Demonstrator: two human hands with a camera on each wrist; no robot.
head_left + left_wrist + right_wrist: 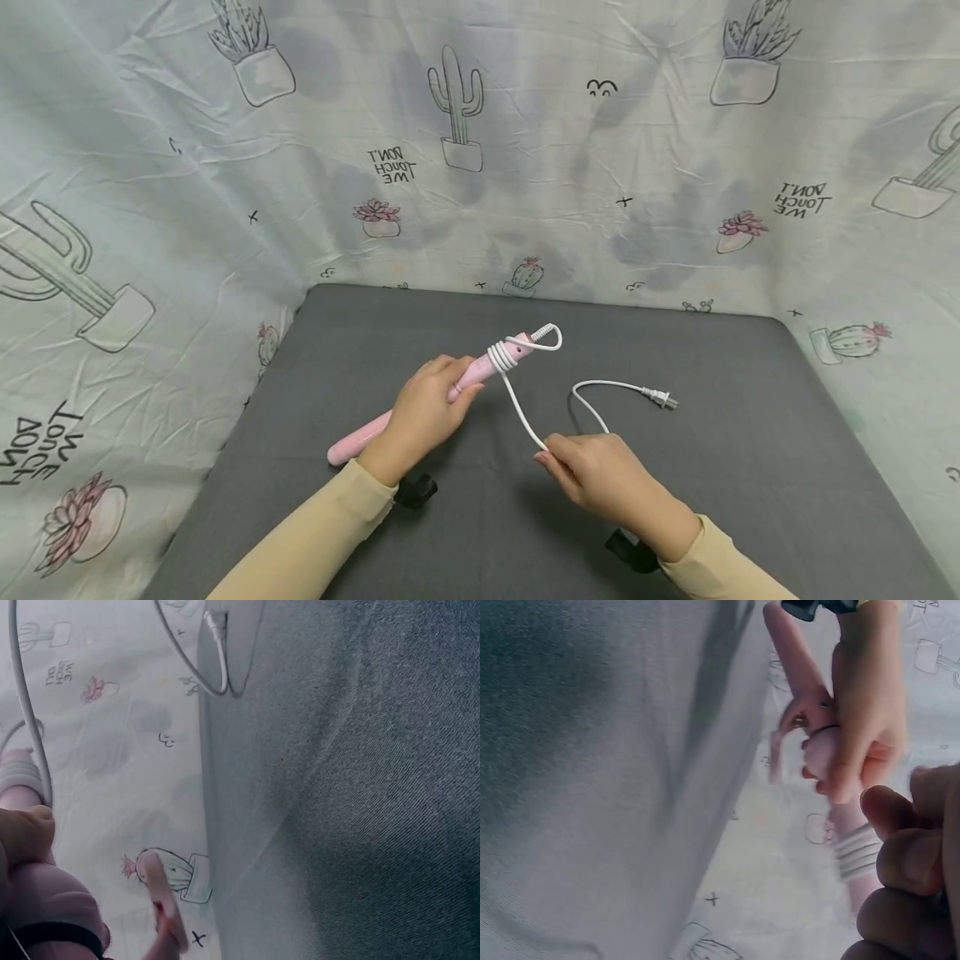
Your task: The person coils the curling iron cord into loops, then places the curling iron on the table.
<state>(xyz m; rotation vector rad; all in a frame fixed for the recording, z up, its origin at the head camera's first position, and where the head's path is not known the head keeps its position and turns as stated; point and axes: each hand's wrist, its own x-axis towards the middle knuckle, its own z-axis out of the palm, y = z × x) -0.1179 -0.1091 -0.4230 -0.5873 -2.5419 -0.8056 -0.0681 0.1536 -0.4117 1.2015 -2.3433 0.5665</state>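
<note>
A pink curling iron (360, 440) is held slanting above the grey table, its handle end toward the upper right. My left hand (427, 408) grips it around the middle. Several turns of white cord (517, 404) circle the handle, and a loop bends back from the handle's end. Lower right, my right hand (600, 471) pinches the cord between thumb and fingers, with a slack stretch running down to it. Beyond that hand the cord curves to a two-prong plug (660, 398). In the right wrist view, a clamp lever (775, 754) stands out from the iron.
A grey cloth-covered table (750, 467) lies under both hands. Behind and at the sides hangs a white curtain (555, 167) printed with cacti and mirrored lettering. Black straps (416, 492) with mounts sit at the wrists.
</note>
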